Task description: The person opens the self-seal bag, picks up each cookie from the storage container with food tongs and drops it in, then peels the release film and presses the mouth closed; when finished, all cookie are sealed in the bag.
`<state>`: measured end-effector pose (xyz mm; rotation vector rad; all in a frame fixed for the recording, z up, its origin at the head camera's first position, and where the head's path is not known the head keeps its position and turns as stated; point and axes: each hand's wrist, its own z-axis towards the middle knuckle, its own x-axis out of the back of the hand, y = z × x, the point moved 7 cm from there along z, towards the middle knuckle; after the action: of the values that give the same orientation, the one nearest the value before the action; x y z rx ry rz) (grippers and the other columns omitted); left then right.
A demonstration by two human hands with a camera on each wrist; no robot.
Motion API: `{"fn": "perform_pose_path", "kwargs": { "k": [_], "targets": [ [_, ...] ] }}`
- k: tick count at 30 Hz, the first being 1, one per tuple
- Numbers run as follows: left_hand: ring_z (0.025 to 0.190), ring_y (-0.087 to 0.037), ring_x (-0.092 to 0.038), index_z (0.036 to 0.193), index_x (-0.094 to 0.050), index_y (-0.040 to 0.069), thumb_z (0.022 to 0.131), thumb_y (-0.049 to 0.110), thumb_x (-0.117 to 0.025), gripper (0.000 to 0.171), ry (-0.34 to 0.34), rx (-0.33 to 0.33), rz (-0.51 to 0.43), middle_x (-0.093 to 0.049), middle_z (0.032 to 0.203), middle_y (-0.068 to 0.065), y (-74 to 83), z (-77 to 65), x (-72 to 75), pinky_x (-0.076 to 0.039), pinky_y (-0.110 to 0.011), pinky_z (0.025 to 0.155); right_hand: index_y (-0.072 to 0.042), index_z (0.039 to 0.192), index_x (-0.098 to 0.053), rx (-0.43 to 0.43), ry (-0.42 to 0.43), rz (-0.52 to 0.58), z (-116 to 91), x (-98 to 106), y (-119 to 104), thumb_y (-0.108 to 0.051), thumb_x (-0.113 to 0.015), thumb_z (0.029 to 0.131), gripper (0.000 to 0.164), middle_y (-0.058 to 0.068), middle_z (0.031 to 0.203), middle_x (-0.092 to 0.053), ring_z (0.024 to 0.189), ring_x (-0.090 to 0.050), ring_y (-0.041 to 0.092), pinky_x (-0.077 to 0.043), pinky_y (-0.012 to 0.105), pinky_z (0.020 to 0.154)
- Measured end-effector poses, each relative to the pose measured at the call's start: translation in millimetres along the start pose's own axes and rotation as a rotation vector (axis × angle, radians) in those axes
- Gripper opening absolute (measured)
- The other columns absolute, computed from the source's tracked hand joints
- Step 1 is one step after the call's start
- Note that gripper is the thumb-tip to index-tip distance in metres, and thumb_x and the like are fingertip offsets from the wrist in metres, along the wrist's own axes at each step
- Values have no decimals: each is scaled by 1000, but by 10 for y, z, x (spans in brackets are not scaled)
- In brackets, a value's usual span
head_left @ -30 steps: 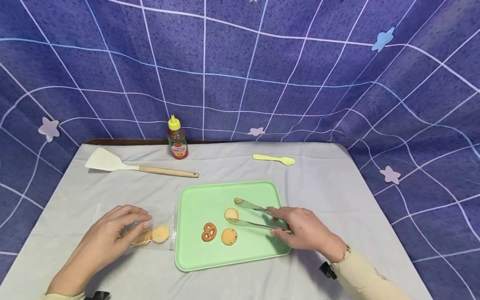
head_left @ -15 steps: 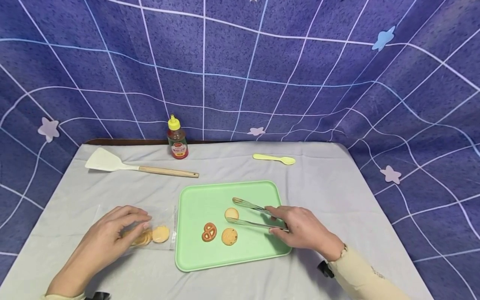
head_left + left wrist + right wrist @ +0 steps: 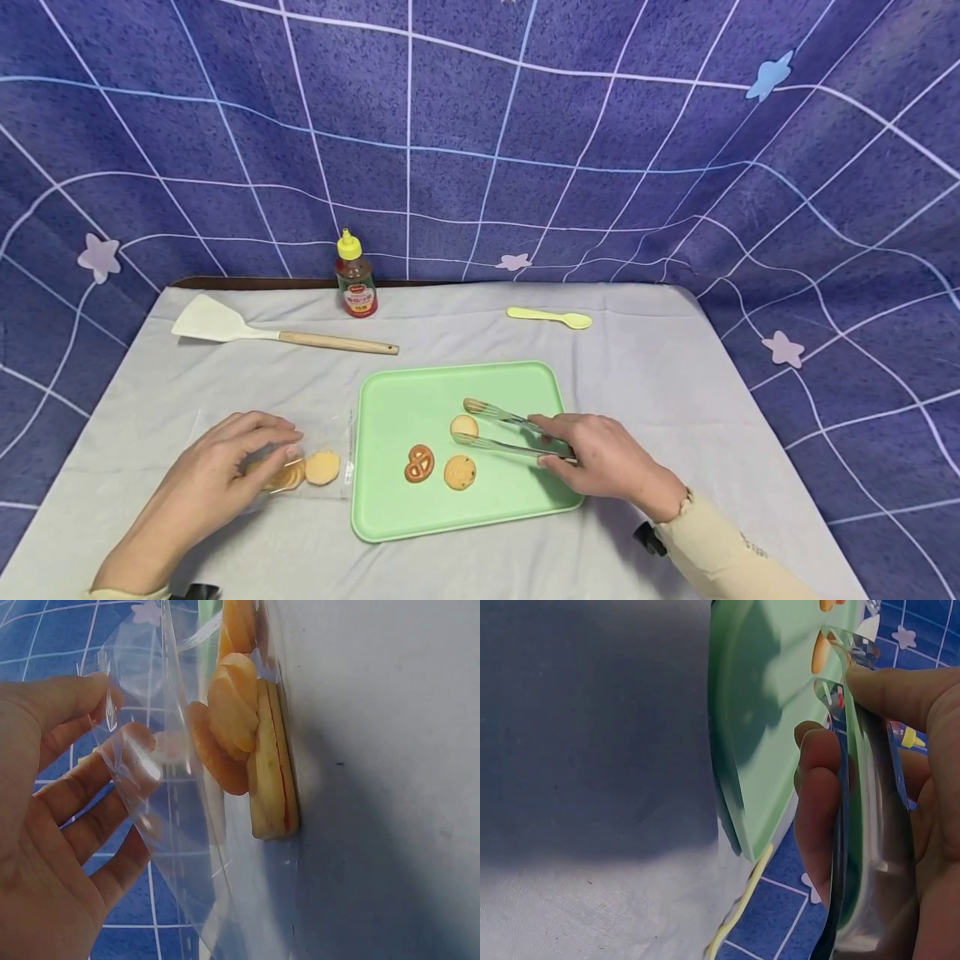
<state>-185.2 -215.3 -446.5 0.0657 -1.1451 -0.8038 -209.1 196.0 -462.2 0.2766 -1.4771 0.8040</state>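
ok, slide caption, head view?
Right hand holds metal tongs over a green tray with a pretzel and two round cookies; left hand holds a clear bag.

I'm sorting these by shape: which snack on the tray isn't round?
The brown pretzel, leftmost on the tray: it's a looped twist, while the plain cookie and dark-flecked cookie are round.

Got grey-clothed table carrying green tray, clear cookie bag, wooden-handled spatula, upright squeeze bottle, yellow spoon.
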Motion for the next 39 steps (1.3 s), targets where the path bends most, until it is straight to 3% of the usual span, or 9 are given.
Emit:
{"fn": "perform_pose_path", "kwargs": {
  "k": [27,34,39],
  "targets": [
    [96,-10,-54,95,-70,28,77,16,-78,23,9,-9,3,-60,101,13,44,14,37,-31,-10,88,-15,130,-56,4,-26,21,-9,-7,-12,-37,-65,87,49,-5,108,-65,86,-60,6,-51,33,71],
    [98,-10,-53,96,-70,28,77,16,-78,23,3,-5,3,-59,101,13,40,9,36,-31,-11,88,-14,130,-56,3,-28,35,-10,5,-21,-37,-65,87,49,-9,101,-66,71,-57,5,-48,29,66],
    [98,-10,-53,96,-70,28,78,17,-78,22,-2,1,2,-59,101,13,33,3,32,-31,-11,88,-14,130,-56,8,-19,35,-8,20,-24,-36,-66,87,49,-9,101,-66,73,-57,5,-49,29,68]
  ]
}}
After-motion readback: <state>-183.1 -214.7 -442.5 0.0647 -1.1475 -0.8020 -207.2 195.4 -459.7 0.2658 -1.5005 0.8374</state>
